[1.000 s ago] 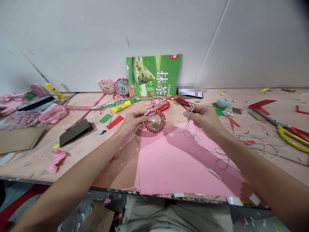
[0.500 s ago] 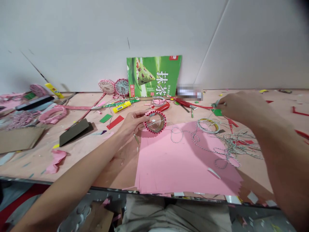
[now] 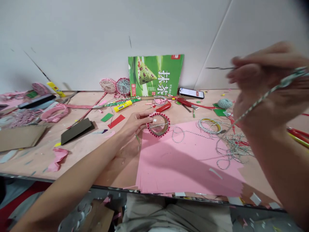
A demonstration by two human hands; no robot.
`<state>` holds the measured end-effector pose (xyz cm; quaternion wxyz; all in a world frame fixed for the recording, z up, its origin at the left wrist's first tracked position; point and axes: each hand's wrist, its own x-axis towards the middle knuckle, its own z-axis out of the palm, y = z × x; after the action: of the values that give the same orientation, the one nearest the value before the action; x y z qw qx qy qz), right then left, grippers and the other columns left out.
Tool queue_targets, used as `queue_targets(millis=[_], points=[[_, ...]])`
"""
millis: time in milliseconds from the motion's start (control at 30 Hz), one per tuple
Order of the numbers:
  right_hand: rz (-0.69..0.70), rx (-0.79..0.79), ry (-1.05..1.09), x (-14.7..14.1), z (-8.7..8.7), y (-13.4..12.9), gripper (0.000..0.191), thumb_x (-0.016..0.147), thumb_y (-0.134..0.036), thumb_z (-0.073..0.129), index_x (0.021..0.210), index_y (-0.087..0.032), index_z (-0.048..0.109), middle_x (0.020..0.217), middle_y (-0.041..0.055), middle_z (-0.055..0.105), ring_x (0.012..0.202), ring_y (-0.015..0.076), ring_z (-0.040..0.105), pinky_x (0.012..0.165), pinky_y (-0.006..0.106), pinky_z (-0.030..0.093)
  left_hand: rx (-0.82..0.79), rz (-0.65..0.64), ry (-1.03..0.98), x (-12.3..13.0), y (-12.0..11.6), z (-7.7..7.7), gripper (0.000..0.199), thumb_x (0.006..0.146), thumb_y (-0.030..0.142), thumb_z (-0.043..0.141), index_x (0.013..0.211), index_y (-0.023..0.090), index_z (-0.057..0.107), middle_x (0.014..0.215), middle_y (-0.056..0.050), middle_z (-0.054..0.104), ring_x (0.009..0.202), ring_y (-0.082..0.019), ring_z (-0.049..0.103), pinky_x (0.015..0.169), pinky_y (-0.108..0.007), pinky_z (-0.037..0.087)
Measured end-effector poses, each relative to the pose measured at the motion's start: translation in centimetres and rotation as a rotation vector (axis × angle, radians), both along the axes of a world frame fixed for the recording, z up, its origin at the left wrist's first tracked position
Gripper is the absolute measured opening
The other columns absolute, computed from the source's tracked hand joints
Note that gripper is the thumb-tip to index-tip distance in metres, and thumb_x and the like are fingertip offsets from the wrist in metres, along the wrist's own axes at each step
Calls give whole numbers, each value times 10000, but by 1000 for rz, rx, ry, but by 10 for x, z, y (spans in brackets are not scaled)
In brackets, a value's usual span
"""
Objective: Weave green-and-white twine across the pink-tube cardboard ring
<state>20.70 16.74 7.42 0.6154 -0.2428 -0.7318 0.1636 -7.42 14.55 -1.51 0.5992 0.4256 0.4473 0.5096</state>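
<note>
My left hand (image 3: pixel 140 124) pinches the left rim of a ring (image 3: pixel 167 127) edged with small pink-red paper loops. Striped green-and-white twine (image 3: pixel 178 133) crosses the ring's opening and trails right over pink paper sheets (image 3: pixel 164 164). Raised at the right, my right hand (image 3: pixel 256 77) is closed on the twine, blurred by motion. A thin dark end pokes out left of its fingers, and one strand hangs down to a tangled heap of twine (image 3: pixel 234 146). Below and left of this hand sits a small ball of twine (image 3: pixel 225 103).
A green printed package (image 3: pixel 156 75) leans on the wall, with a phone (image 3: pixel 191 93) beside it. A roll of tape (image 3: pixel 210 125), a glue stick (image 3: pixel 123 106), a folded dark card (image 3: pixel 76 131) and red-handled pliers (image 3: pixel 299 133) lie around. Paper scraps litter the table.
My right hand has lifted from beside the twine ball up and to the right, drawing a strand with it. My left hand still holds the ring, nearly in place.
</note>
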Motion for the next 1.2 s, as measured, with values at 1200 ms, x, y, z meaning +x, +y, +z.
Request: queue_targets(millis=[1200], points=[[177,210,-695,-87,-80,2,261,958,-127,565,1013,-185,812,1033,74,813,930,220,741,779,315,505,26,-135,-39,-5,3,-7,428,776,326,878,1169,171,810,1134,-124,805,897,-203,744,808,-296,547]])
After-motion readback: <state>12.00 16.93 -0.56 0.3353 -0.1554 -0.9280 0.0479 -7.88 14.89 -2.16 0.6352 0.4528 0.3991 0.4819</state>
